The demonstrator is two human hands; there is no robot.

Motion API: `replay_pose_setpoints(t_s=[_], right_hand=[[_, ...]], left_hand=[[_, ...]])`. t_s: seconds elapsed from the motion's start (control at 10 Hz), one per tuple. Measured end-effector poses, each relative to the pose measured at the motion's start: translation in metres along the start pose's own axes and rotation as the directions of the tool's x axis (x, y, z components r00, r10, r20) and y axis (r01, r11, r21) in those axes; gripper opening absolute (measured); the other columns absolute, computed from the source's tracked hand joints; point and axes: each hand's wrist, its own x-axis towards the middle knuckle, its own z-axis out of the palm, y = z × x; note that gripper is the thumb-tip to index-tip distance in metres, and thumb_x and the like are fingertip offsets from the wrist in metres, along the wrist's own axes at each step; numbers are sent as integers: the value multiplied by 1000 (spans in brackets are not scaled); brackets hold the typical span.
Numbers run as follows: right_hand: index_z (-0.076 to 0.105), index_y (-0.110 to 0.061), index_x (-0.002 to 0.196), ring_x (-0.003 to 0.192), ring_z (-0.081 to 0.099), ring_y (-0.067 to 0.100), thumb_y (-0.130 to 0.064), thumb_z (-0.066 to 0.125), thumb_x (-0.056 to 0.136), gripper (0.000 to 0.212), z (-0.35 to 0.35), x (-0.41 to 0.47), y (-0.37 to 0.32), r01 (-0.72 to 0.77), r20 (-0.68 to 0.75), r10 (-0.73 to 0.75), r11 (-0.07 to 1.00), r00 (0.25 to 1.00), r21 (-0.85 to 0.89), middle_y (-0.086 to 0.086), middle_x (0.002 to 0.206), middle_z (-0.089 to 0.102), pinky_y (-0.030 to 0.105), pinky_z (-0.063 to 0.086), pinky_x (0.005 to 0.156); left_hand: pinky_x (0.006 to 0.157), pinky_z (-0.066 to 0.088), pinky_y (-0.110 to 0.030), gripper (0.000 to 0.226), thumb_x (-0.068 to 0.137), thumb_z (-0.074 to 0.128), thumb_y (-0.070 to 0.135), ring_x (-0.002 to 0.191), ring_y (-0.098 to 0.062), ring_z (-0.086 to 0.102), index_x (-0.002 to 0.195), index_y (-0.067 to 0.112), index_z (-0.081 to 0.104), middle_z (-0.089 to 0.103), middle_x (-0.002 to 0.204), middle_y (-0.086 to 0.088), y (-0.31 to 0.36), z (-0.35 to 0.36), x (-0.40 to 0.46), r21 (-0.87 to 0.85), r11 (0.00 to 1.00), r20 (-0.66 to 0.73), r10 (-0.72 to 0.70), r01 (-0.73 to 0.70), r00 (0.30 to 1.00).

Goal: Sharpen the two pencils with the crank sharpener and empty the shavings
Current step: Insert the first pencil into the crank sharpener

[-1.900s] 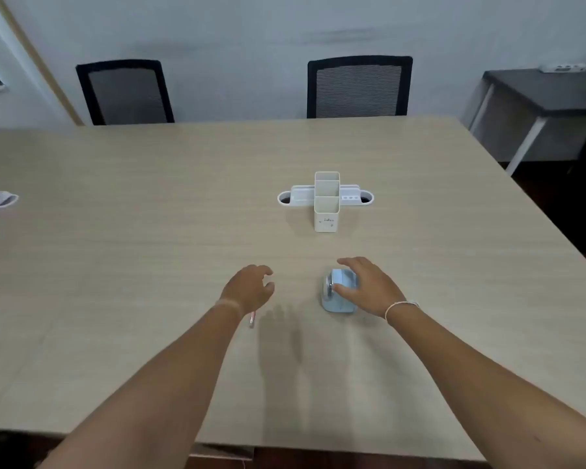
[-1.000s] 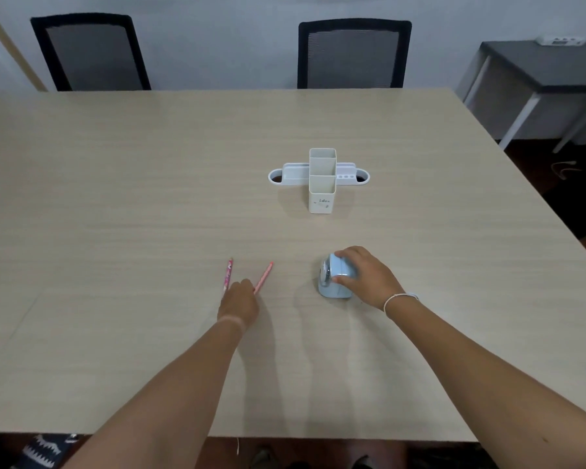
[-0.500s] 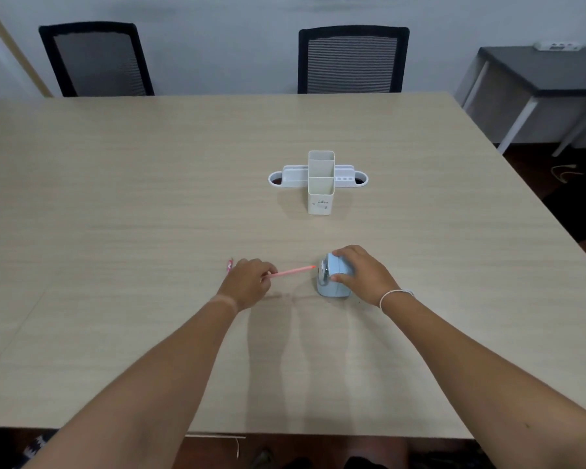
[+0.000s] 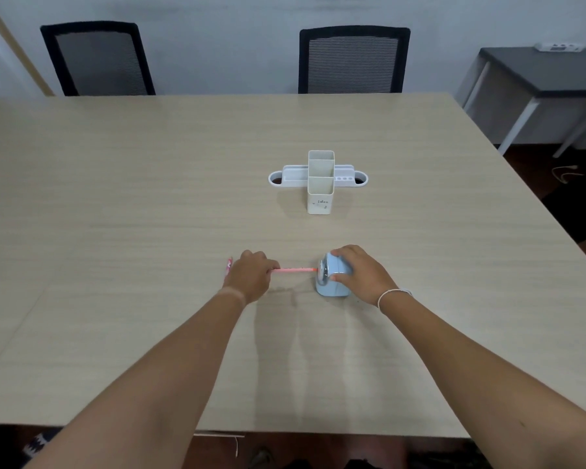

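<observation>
A light blue crank sharpener (image 4: 330, 282) stands on the wooden table (image 4: 149, 204), and my right hand (image 4: 359, 274) grips it from the top and right. My left hand (image 4: 252, 277) pinches a pink pencil (image 4: 293, 270) that lies level, its tip at the sharpener's front opening. A second pink pencil (image 4: 228, 266) rests on the table just left of my left hand, mostly hidden behind it. The crank is not visible under my right hand.
A white desk organizer (image 4: 320, 181) stands behind the sharpener toward the table's middle. Two black mesh chairs (image 4: 352, 59) sit at the far edge. A dark side table (image 4: 538, 82) is at the right.
My left hand picked one pencil off the table, swung it level and brought its tip to the sharpener's opening. My right hand stayed on the sharpener.
</observation>
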Motion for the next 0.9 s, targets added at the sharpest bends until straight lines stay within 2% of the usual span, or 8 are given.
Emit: replay_pose_setpoints(t_s=[0.2,0.6,0.9], right_hand=[[46,-21,127,116,48,21,-23,59,85,44,0,0,2,1,5,-1,1000,1000,7,-2,134,43,32,41,94],[46,-20,126,116,48,21,-23,60,85,44,1,0,2,5,-4,-5,1000,1000,21,0,134,43,31,41,93],[46,-20,126,117,48,21,-22,60,85,44,2,0,4,8,-6,-8,999,1000,38,-1,134,43,31,40,92]], left_hand=[[91,43,-43,37,97,35,13,107,-31,44,121,26,61,59,116,-7,1,-4,5,-27,1000,-15,5,-5,1000],[92,43,-45,36,97,39,12,104,-33,45,118,26,64,61,113,-8,-9,-5,10,-75,995,-16,63,-64,998],[97,40,-40,36,98,37,11,111,-31,42,119,24,63,60,115,-6,-10,-9,11,-98,992,23,84,-81,996]])
